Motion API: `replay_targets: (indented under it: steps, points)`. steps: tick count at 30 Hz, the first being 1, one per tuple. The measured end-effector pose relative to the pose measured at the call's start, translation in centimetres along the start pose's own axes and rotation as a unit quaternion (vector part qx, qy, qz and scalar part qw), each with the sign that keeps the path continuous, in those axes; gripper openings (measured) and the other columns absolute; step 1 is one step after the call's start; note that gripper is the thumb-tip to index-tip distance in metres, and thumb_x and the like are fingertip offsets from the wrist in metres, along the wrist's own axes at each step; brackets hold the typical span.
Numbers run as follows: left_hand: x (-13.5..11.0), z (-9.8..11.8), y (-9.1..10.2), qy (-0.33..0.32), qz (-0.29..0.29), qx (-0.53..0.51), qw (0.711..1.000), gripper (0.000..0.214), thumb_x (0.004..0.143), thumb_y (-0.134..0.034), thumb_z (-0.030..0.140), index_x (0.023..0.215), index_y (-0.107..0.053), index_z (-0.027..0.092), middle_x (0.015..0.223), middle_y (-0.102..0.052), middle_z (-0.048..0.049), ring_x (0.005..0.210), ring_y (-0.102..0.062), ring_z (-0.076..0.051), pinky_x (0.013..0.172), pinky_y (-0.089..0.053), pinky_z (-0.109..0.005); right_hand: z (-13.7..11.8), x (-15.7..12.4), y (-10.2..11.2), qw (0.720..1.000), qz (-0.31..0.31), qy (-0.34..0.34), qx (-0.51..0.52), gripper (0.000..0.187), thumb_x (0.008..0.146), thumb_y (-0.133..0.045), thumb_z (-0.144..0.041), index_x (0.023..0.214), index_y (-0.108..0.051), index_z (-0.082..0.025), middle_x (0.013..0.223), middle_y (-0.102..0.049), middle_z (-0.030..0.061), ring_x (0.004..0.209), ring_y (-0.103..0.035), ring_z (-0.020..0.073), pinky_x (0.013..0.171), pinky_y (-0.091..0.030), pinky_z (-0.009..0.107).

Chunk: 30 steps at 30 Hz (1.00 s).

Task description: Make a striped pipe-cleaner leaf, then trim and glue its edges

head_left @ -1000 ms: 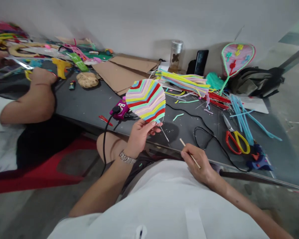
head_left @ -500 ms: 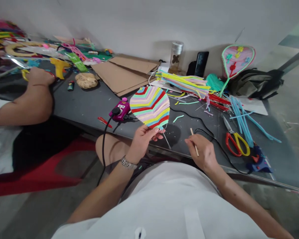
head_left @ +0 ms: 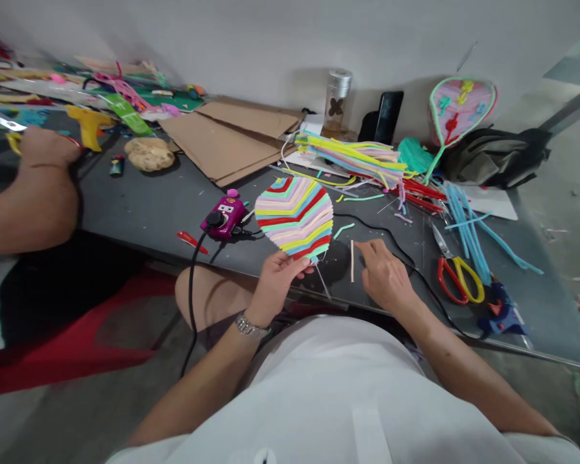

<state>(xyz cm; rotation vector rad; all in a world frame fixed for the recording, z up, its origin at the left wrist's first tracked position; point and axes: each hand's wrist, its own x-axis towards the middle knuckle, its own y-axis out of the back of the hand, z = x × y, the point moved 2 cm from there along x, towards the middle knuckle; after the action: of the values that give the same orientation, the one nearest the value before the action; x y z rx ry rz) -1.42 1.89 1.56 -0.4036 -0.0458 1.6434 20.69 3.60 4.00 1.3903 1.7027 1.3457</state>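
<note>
My left hand [head_left: 285,274] is closed on the lower tip of a fan-shaped panel [head_left: 297,216]. Zigzag rows of pipe cleaners in red, yellow, pink, blue and green cover it. From its tip a thin wire [head_left: 323,281] points down toward the table edge. My right hand [head_left: 386,274] is over the table, index finger stretched out and the others loosely bent. Just left of that fingertip a short pale wooden stick [head_left: 352,263] lies on the grey table; whether the finger touches it I cannot tell. Red-and-yellow-handled scissors [head_left: 459,274] are to the right.
Behind the panel lie a pile of pipe cleaners [head_left: 352,158] and cardboard sheets [head_left: 236,138]. Blue pipe cleaners [head_left: 468,225] and a blue glue gun [head_left: 505,316] are at right. A purple power socket [head_left: 225,217] trails a black cord. A co-worker's hand [head_left: 48,148] works at far left.
My right hand has let go of the wooden stick, now on the table, and its fingers have opened. The panel in my left hand has dropped slightly lower in view.
</note>
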Motion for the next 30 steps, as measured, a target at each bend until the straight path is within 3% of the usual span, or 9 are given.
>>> replay_targets:
  steps: [2,3,5,7,10,14,18,24,30]
  points:
    - [-0.1,0.0,-0.3,0.004,-0.011,0.006,1.0,0.024,0.07,-0.084,0.034,0.084,-0.076,0.016,0.076,-0.077,-0.003,0.067,-0.067,-0.014,0.06,-0.047,-0.023,-0.8,0.5,0.3,0.984,0.015,-0.024,0.174,0.027,0.09,-0.052,-0.015,0.114,-0.065,-0.016,0.099,-0.067,0.0096,0.078,-0.06,0.0186,0.069,-0.046,0.03]
    - [-0.2,0.1,-0.5,0.004,-0.02,0.008,1.0,0.023,0.071,-0.083,0.033,0.084,-0.076,0.016,0.076,-0.077,-0.0028,0.066,-0.067,-0.014,0.06,-0.047,-0.023,-1.3,0.8,0.1,0.961,0.004,-0.047,0.272,0.018,0.093,-0.056,-0.025,0.106,-0.066,-0.017,0.089,-0.066,0.006,0.072,-0.058,0.0164,0.066,-0.046,0.029]
    - [-0.3,0.2,-0.9,0.001,-0.038,0.009,0.999,0.022,0.071,-0.083,0.032,0.085,-0.077,0.016,0.077,-0.077,-0.0025,0.065,-0.066,-0.014,0.06,-0.047,-0.023,-2.1,1.5,-0.5,0.893,-0.038,-0.095,0.439,0.027,0.09,-0.066,-0.045,0.088,-0.064,-0.019,0.071,-0.06,-0.0007,0.061,-0.05,0.0125,0.058,-0.041,0.027]
    - [-0.1,0.2,-1.1,0.0,-0.05,0.006,0.999,0.022,0.071,-0.083,0.03,0.088,-0.077,0.017,0.078,-0.077,-0.002,0.064,-0.065,-0.013,0.06,-0.048,-0.023,-2.8,2.2,-1.2,0.829,-0.062,-0.126,0.541,0.039,0.082,-0.074,-0.055,0.075,-0.06,-0.019,0.062,-0.053,-0.0042,0.056,-0.044,0.01,0.053,-0.036,0.025]
    - [0.5,0.2,-1.0,0.002,-0.049,0.007,0.999,0.019,0.074,-0.081,0.03,0.088,-0.078,0.017,0.074,-0.075,-0.0009,0.062,-0.064,-0.012,0.058,-0.047,-0.022,-3.3,2.9,-1.8,0.783,-0.051,-0.137,0.605,0.041,0.075,-0.081,-0.054,0.069,-0.06,-0.019,0.06,-0.054,-0.0046,0.055,-0.042,0.0089,0.053,-0.034,0.025]
    - [1.6,0.0,-0.8,0.003,-0.024,-0.001,1.0,0.017,0.073,-0.082,0.031,0.079,-0.077,0.017,0.067,-0.073,0.0001,0.059,-0.061,-0.011,0.056,-0.046,-0.021,-3.4,3.8,-2.5,0.761,-0.034,-0.145,0.631,0.037,0.072,-0.085,-0.05,0.07,-0.065,-0.019,0.063,-0.059,-0.0031,0.057,-0.043,0.0093,0.054,-0.036,0.025]
    - [1.9,0.2,-0.6,-0.013,-0.004,0.017,1.0,0.02,0.073,-0.083,0.033,0.083,-0.078,0.016,0.069,-0.073,0.0001,0.06,-0.062,-0.012,0.058,-0.048,-0.023,-3.4,4.3,-3.4,0.73,-0.04,-0.183,0.657,0.04,0.069,-0.086,-0.051,0.065,-0.061,-0.019,0.059,-0.057,-0.0038,0.053,-0.043,0.0088,0.052,-0.035,0.024]
    - [0.7,0.5,0.1,-0.01,0.001,0.043,0.999,0.025,0.081,-0.08,0.04,0.084,-0.077,0.015,0.075,-0.075,-0.0028,0.067,-0.065,-0.014,0.065,-0.05,-0.024,-4.2,3.1,-2.9,0.784,-0.054,-0.142,0.602,0.041,0.075,-0.082,-0.056,0.071,-0.066,-0.019,0.065,-0.063,-0.002,0.057,-0.05,0.0098,0.054,-0.04,0.024]
    - [-0.7,0.8,-1.5,-0.017,-0.022,0.056,0.998,0.026,0.079,-0.081,0.041,0.084,-0.077,0.016,0.073,-0.073,-0.0017,0.067,-0.064,-0.014,0.065,-0.049,-0.024,-3.7,0.9,-2.1,0.76,-0.03,-0.163,0.628,0.038,0.074,-0.083,-0.053,0.075,-0.066,-0.02,0.067,-0.065,-0.0019,0.056,-0.051,0.0096,0.054,-0.041,0.024]
